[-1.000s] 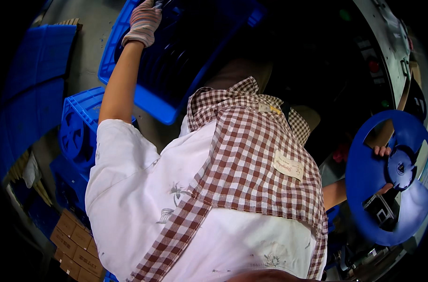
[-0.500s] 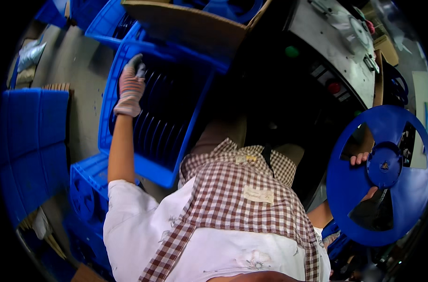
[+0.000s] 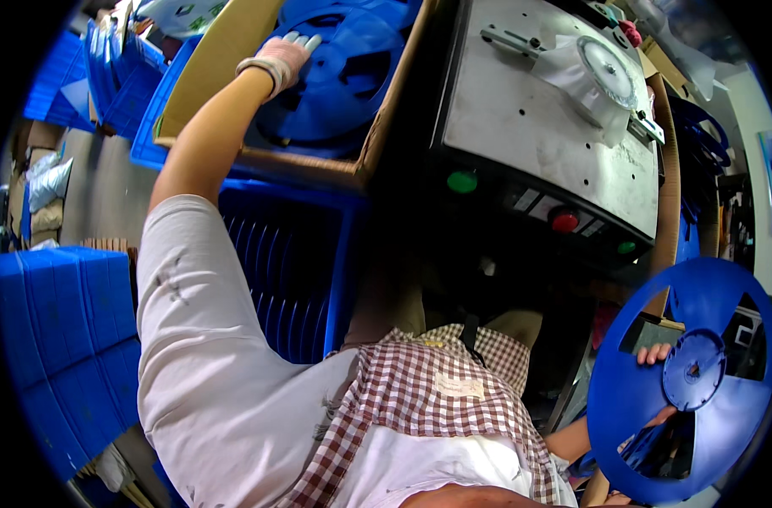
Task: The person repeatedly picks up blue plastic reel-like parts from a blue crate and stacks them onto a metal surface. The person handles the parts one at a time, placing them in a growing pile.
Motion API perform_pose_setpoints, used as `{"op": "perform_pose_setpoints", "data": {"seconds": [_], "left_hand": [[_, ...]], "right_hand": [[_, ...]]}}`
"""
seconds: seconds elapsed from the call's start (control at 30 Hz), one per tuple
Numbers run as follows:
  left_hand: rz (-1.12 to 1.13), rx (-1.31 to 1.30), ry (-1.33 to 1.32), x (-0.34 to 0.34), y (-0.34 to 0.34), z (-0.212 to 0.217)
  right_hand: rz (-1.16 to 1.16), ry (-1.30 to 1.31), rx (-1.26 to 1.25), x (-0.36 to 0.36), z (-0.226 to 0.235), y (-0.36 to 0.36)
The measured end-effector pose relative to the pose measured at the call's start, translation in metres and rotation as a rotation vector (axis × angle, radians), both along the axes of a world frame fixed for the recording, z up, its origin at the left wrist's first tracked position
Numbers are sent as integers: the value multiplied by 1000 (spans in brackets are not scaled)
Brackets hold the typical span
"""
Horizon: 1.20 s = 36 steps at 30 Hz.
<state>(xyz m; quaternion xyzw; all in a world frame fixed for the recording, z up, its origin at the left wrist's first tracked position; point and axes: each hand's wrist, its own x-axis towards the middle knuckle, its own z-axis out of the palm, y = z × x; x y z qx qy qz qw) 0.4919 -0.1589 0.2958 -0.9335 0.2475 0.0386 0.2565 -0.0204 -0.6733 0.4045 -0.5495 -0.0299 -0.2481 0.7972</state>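
Note:
My left hand (image 3: 284,61), in a knitted glove, reaches into the cardboard box (image 3: 187,97). Its fingers are stretched out over the stacked blue plastic reels (image 3: 339,44) there. At the far right my right hand (image 3: 653,354) grips a large blue reel flange (image 3: 619,381) near its hub. Only bare fingers and a thumb show through the cut-outs; the flange hides the rest. Below the box stands a blue crate (image 3: 342,279) with thin discs (image 3: 271,254) upright in rows, partly covered by my left arm.
A metal-topped machine (image 3: 530,102) with green and red buttons stands ahead. A clear round fixture (image 3: 608,69) sits on it. Stacked blue crates (image 3: 64,330) are at the left. Another box (image 3: 667,169) and dark blue reels lie beyond the machine at the right.
My left hand has moved from the crate of upright discs up into the cardboard box. My view has shifted, showing more of the machine. The right hand still holds the flange.

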Motion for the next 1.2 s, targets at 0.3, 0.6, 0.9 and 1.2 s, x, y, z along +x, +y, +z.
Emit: {"op": "perform_pose_setpoints", "data": {"seconds": [0.3, 0.6, 0.9, 1.2], "left_hand": [[-89, -27, 16, 5, 17, 15], [-185, -1600, 303, -100, 29, 118], [-192, -2564, 997, -325, -152, 54], [-228, -2160, 508, -377, -201, 52]], "right_hand": [[58, 162, 91, -4, 22, -7], [196, -4, 255, 26, 6, 49], [93, 138, -367, 102, -17, 172], [-39, -23, -616, 96, -35, 161]]}}
